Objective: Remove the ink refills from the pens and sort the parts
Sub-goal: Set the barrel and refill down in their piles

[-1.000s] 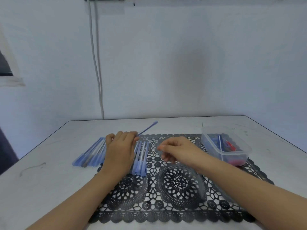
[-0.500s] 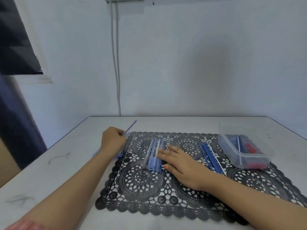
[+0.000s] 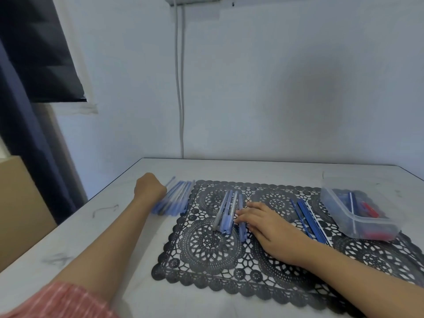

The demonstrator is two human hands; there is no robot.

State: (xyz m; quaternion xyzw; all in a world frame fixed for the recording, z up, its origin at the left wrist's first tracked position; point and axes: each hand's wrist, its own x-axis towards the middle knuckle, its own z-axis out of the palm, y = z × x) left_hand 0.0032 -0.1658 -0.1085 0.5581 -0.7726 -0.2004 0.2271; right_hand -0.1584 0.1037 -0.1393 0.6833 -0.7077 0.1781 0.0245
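Note:
My left hand (image 3: pixel 149 188) is curled in a fist at the far end of a pile of pale blue pen barrels (image 3: pixel 176 201), just left of the black lace mat (image 3: pixel 206 245). It grips a thin blue pen barrel whose tip pokes out past the knuckles; this area is blurred. My right hand (image 3: pixel 263 222) lies flat on the mat, its fingertips touching a small group of whole blue pens (image 3: pixel 228 211). Dark blue ink refills (image 3: pixel 307 218) lie in a row to the right of that hand.
A clear plastic tub (image 3: pixel 339 216) with red and blue small parts stands on the mat's right end. The white table's left edge (image 3: pixel 110 188) is close to the barrel pile. A cardboard box (image 3: pixel 20 191) and a dark curtain stand beyond that edge.
My left hand carried the thin blue barrel left from the middle pens to the barrel pile. My right hand dropped flat onto the middle pens. The view swung left.

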